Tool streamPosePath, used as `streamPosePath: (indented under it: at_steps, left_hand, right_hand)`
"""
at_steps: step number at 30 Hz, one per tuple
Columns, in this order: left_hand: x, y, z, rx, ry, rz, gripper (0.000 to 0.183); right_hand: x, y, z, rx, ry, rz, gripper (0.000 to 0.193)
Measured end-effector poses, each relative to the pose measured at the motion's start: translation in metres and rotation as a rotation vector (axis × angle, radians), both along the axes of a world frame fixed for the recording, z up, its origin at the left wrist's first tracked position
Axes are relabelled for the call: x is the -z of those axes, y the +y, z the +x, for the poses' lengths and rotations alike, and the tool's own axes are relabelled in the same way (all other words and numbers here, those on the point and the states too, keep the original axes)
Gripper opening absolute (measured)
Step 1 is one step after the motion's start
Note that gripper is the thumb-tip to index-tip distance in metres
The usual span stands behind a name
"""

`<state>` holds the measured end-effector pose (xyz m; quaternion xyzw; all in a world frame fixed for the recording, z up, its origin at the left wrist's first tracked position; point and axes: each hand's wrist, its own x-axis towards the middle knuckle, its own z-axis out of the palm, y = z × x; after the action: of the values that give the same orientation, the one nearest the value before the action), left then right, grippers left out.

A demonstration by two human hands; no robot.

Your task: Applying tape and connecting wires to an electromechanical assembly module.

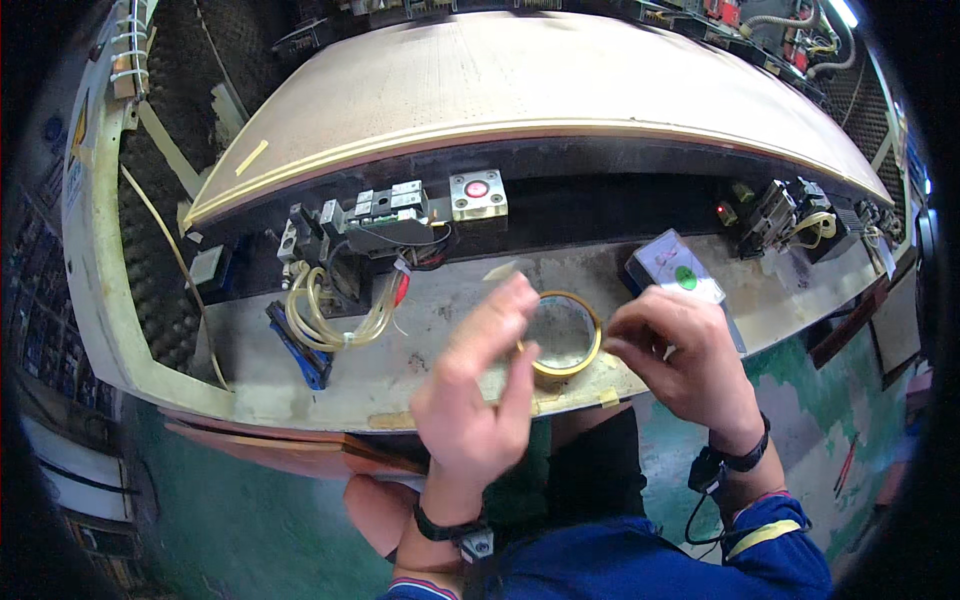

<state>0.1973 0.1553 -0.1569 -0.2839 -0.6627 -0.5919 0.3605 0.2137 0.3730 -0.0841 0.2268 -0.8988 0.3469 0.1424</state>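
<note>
A ring-shaped roll of yellow tape (598,338) is on the pale ledge, between my two hands. My left hand (470,405) is at its left side, slightly blurred, fingers stretched forward and thumb spread apart, the thumb tip at the roll's edge; whether it touches cannot be told. Just right of the roll, my right hand (690,350) has its fingers curled, with thumb and fingertips close together. Anything pinched there is too small to make out. A blurred pale scrap (499,271) shows by my left fingertips.
Behind the ledge (430,350) rises a large tan board (520,85) edged with yellow tape. Valve blocks (390,215) with coiled clear tubes stand left, beside a blue-black tool (298,345). A clear-lidded box (675,268) lies right, near another mechanism (790,220).
</note>
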Motion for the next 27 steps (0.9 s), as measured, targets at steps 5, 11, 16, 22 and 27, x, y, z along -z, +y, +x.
streamPosePath:
  at_steps: [5,11,16,22,27]
  left_hand:
    - [0.000,-0.004,0.013,-0.001,-0.007,-0.110,0.030]
    - [0.006,-0.023,0.022,-0.157,-0.220,-0.015,0.015]
    - [0.004,-0.029,0.016,-0.141,-0.161,-0.052,0.017]
    - [-0.011,-0.018,0.001,-0.151,-0.063,-0.038,0.041]
    - [-0.027,-0.006,-0.012,-0.267,-0.087,-0.160,0.047]
  right_hand:
    - [-0.010,-0.024,-0.039,-0.068,0.106,-0.085,0.014]
    - [-0.010,-0.054,-0.066,-0.068,-0.052,-0.302,0.018]
    - [0.011,-0.054,-0.075,-0.153,-0.107,-0.381,0.023]
    - [0.019,-0.064,-0.077,-0.222,-0.205,-0.640,0.021]
    - [0.026,-0.066,-0.080,-0.222,-0.156,-0.694,0.008]
